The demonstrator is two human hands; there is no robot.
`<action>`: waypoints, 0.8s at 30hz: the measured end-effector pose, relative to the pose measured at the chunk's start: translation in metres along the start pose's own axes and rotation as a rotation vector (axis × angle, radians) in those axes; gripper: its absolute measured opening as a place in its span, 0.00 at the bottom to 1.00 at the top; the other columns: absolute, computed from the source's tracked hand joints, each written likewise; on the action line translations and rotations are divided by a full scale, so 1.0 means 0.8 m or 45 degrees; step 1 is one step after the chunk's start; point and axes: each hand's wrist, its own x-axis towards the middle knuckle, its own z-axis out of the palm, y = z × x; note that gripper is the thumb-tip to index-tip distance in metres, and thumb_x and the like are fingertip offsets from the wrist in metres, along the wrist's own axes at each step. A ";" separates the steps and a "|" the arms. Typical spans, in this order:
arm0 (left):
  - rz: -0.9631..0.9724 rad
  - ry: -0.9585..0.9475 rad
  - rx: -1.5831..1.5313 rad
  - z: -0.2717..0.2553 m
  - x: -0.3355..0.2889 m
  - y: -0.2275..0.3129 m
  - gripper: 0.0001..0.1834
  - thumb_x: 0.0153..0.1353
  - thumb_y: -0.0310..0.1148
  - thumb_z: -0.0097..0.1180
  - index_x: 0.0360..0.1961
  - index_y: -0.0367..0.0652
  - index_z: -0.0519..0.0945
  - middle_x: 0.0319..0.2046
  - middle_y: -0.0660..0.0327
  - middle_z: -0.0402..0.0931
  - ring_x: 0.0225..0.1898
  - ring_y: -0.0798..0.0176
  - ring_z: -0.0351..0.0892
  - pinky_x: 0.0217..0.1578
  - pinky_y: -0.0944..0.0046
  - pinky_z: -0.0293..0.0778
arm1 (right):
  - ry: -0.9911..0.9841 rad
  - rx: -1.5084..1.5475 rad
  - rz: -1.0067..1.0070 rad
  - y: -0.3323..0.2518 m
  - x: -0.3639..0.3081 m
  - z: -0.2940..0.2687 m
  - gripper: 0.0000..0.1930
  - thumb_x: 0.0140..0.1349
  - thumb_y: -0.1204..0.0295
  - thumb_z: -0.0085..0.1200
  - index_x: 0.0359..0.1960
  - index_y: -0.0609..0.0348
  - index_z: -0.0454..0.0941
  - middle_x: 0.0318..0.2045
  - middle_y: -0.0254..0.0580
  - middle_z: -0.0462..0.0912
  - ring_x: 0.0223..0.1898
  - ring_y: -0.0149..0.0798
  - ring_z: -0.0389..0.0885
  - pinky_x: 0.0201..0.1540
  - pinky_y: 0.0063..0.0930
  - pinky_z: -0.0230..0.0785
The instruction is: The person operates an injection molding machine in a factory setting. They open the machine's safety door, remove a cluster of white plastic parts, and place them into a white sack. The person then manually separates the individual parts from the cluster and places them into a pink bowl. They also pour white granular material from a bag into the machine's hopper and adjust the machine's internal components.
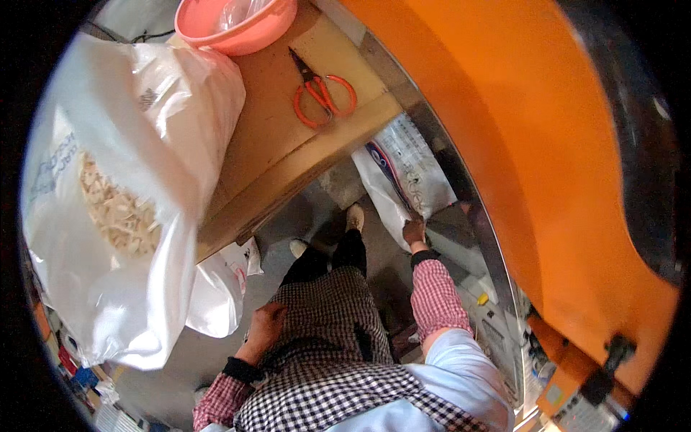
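Observation:
My right hand (414,232) is closed on the near edge of a white printed plastic bag (381,191), which is low down beside the table's right side. The bag has a dark blue and red mark and looks flat at its far end. In front of my checked apron, my left hand (268,322) hangs with its fingers curled, and nothing shows in it. Beyond and left of that hand is another white plastic bag (216,299), below the table edge.
On the wooden table (270,144) stands a large white sack (194,93) with pale, chip-like pieces showing. Orange-handled scissors (324,101) lie near a pink basin (248,39) holding clear plastic. A big orange panel (497,129) rises along the right.

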 end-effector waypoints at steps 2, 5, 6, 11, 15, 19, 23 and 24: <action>-0.100 -0.017 0.025 -0.003 0.008 -0.010 0.07 0.54 0.29 0.54 0.31 0.36 0.79 0.29 0.47 0.77 0.32 0.43 0.76 0.32 0.54 0.71 | -0.344 -0.086 0.369 0.036 0.038 0.047 0.14 0.54 0.74 0.48 0.43 0.64 0.73 0.41 0.49 0.78 0.39 0.53 0.75 0.40 0.41 0.70; -0.129 0.057 0.017 0.013 0.017 -0.034 0.06 0.54 0.28 0.53 0.31 0.36 0.79 0.30 0.48 0.77 0.32 0.44 0.76 0.32 0.54 0.71 | -0.480 -0.138 0.491 0.075 0.080 0.081 0.12 0.53 0.73 0.48 0.39 0.62 0.74 0.38 0.49 0.78 0.38 0.51 0.76 0.40 0.40 0.70; -0.136 0.060 0.005 0.019 0.024 -0.040 0.06 0.54 0.27 0.53 0.31 0.36 0.79 0.30 0.47 0.77 0.32 0.45 0.76 0.32 0.55 0.71 | -0.477 -0.181 0.437 0.090 0.089 0.096 0.11 0.53 0.73 0.49 0.38 0.61 0.74 0.37 0.48 0.78 0.38 0.51 0.76 0.39 0.40 0.70; -0.224 0.046 -0.058 0.030 0.057 -0.034 0.07 0.54 0.26 0.53 0.33 0.37 0.79 0.30 0.47 0.77 0.32 0.47 0.77 0.32 0.56 0.72 | -0.470 -0.364 0.149 0.156 0.106 0.168 0.08 0.52 0.70 0.50 0.31 0.59 0.76 0.33 0.47 0.79 0.36 0.47 0.77 0.38 0.39 0.70; -0.124 0.135 -0.048 0.058 0.065 -0.050 0.06 0.54 0.26 0.53 0.32 0.36 0.78 0.28 0.46 0.76 0.29 0.47 0.77 0.29 0.56 0.72 | -0.420 -0.514 -0.181 0.199 0.122 0.220 0.07 0.51 0.68 0.51 0.25 0.57 0.78 0.30 0.46 0.80 0.35 0.45 0.78 0.37 0.37 0.69; -0.146 0.084 -0.080 0.061 0.077 -0.040 0.06 0.54 0.26 0.53 0.32 0.35 0.78 0.27 0.46 0.76 0.26 0.46 0.77 0.27 0.56 0.72 | -0.286 -0.407 -0.026 0.217 0.139 0.241 0.07 0.51 0.67 0.51 0.24 0.54 0.80 0.27 0.44 0.79 0.33 0.42 0.78 0.35 0.36 0.69; -0.015 0.133 0.016 0.067 0.081 -0.061 0.06 0.55 0.27 0.53 0.32 0.36 0.78 0.26 0.47 0.76 0.25 0.46 0.76 0.27 0.56 0.71 | -0.147 -0.732 -0.150 0.169 0.143 0.204 0.07 0.52 0.69 0.50 0.28 0.55 0.80 0.24 0.44 0.78 0.31 0.41 0.77 0.34 0.35 0.68; -0.026 0.127 -0.005 0.065 0.081 -0.058 0.06 0.55 0.26 0.53 0.32 0.36 0.78 0.26 0.47 0.76 0.25 0.46 0.76 0.27 0.56 0.71 | -0.094 -0.698 -0.120 0.169 0.141 0.188 0.07 0.53 0.69 0.49 0.28 0.55 0.79 0.24 0.44 0.79 0.31 0.42 0.78 0.34 0.36 0.68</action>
